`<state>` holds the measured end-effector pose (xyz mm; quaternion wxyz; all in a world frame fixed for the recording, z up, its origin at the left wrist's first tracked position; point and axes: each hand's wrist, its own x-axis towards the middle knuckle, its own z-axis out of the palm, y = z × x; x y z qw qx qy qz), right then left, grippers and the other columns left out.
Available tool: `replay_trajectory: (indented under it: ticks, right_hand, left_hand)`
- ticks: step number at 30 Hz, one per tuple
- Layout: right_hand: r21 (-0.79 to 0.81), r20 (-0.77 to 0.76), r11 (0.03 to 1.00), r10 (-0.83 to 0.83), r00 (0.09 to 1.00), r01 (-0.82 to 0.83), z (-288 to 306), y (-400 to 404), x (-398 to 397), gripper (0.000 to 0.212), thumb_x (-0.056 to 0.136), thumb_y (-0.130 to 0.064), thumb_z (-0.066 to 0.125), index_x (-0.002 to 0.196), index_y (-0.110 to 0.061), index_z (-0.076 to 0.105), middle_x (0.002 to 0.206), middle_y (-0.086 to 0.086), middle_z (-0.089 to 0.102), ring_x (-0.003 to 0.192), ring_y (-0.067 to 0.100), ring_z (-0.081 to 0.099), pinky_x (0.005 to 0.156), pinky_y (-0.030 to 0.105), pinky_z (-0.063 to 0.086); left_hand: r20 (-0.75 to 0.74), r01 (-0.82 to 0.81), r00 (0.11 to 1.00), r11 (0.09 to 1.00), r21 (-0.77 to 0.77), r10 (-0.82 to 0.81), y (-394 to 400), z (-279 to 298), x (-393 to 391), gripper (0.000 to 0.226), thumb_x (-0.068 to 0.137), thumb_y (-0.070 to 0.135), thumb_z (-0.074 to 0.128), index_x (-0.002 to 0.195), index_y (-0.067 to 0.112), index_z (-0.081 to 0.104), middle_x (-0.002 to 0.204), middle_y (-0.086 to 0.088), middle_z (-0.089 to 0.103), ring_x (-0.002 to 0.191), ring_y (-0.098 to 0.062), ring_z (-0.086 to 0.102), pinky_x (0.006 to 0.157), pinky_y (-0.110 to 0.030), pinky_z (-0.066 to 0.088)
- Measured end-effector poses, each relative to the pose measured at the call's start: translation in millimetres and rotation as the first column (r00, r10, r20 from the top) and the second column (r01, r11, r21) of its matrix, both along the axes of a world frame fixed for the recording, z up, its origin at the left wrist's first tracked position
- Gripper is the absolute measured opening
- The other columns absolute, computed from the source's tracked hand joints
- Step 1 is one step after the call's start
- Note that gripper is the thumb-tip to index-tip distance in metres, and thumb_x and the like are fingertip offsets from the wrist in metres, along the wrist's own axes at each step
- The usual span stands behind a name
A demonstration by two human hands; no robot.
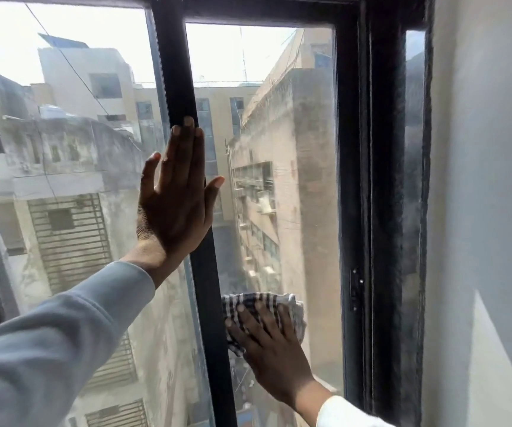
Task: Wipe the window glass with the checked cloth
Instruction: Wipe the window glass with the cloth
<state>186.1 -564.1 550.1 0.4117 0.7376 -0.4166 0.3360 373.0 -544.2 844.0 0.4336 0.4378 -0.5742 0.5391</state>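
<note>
The window has two glass panes split by a black centre bar (184, 87). My right hand (271, 352) presses the black-and-white checked cloth (294, 306) flat against the lower part of the right pane (294, 149), close to the centre bar. My left hand (176, 198) lies flat with fingers spread, palm on the left pane (64, 149) and the centre bar, higher up than the right hand. Most of the cloth is hidden under my fingers.
A thick black outer frame (381, 211) with a small latch (355, 288) borders the right pane. A pale wall (488, 211) stands at the far right. Buildings show through the dusty glass.
</note>
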Motion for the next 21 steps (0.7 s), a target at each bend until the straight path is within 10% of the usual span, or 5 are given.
replay_trajectory:
  ticks: [5,13,21]
  right_hand:
    - [-0.069,-0.102,0.992,0.101,0.990,-0.108,66.7,-3.2,-6.8,0.079,0.096,-0.034,0.073,0.167,-0.036,0.039,0.186,-0.007,0.000,0.173,0.023,-0.016,0.137,0.056,-0.004]
    - [-0.333,0.305,0.943,0.101,0.947,0.007,339.3,-38.2,-29.0,0.060,0.116,-0.053,0.039,0.171,-0.028,0.041,0.181,0.004,0.036,0.169,0.033,0.030,0.135,0.062,0.022]
    - [-0.194,0.413,0.980,0.034,0.910,0.052,226.8,-27.9,0.7,0.063,0.116,-0.051,0.037,0.175,-0.031,0.027,0.185,0.008,0.024,0.172,0.039,0.019,0.130,0.076,0.017]
  left_hand:
    - [-0.010,-0.004,1.000,1.000,-0.015,0.004,-6.2,0.0,0.4,0.073,0.120,0.054,0.022,0.181,0.018,0.005,0.190,-0.003,0.007,0.176,-0.019,0.014,0.135,-0.039,0.005]
    - [-0.023,-0.012,1.000,0.999,-0.032,0.011,-10.1,-2.1,1.9,0.073,0.120,0.054,0.019,0.181,0.019,0.002,0.190,-0.001,0.006,0.176,-0.017,0.015,0.134,-0.038,0.006]
    - [-0.010,0.029,1.000,0.999,0.019,-0.029,0.9,-0.1,-1.3,0.071,0.120,0.051,0.022,0.180,0.014,0.010,0.190,-0.007,0.011,0.176,-0.021,0.016,0.133,-0.042,0.015]
